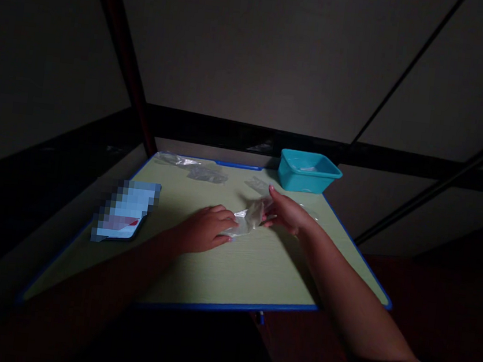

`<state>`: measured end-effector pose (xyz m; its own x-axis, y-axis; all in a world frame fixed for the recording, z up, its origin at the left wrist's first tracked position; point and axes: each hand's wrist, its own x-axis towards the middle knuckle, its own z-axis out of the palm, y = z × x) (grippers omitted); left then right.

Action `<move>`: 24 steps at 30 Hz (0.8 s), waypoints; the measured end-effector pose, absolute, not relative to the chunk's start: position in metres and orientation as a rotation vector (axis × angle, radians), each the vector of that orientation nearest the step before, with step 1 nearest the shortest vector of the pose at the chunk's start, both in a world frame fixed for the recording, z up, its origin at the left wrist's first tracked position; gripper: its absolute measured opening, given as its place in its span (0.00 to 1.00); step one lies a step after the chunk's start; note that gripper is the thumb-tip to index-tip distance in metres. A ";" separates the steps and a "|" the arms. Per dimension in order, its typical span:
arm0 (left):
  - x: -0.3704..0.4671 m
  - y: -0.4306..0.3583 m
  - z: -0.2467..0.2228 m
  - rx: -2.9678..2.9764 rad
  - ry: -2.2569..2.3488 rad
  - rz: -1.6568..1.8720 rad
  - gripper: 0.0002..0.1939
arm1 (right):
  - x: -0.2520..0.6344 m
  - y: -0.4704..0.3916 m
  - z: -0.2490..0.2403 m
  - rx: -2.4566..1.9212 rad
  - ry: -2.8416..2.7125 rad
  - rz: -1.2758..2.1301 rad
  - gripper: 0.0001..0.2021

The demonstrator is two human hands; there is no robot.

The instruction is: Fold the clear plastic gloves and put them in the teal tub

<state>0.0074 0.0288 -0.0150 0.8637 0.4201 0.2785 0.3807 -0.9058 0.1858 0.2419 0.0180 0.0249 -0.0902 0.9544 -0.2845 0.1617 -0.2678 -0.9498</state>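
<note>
Left hand [203, 229] pinning clear plastic bag [248, 216] to table [235, 273]; right hand [288, 212] pinching its far end, keeping it taut.

Table [231, 267]: pale green laminate with faint wood-grain print, matt, smooth; blue plastic edge trim. Bag [249, 218] between the hands: thin clear plastic film, crinkled, glossy where it catches light. More clear film bags [201, 170] at the far edge, same finish. Tub [307, 172]: teal moulded plastic, smooth, slight sheen. Walls behind: flat matt panels, dark seams.
</note>
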 end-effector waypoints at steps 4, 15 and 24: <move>0.007 0.028 -0.016 2.918 0.648 0.484 0.16 | 0.246 0.016 0.018 -1.360 -1.526 1.338 0.26; 0.004 0.031 -0.023 2.892 0.604 0.543 0.20 | 0.227 0.012 -0.007 -1.841 -2.172 0.671 0.35; 0.007 0.031 -0.030 2.861 0.643 0.473 0.23 | 0.214 0.010 -0.010 -1.742 -2.048 0.718 0.22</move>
<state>0.0073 0.0309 -0.0302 0.8565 0.4412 0.2678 0.3871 -0.8923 0.2323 0.2140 0.0096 -0.0096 -0.1773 0.9827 -0.0543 0.8014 0.1121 -0.5875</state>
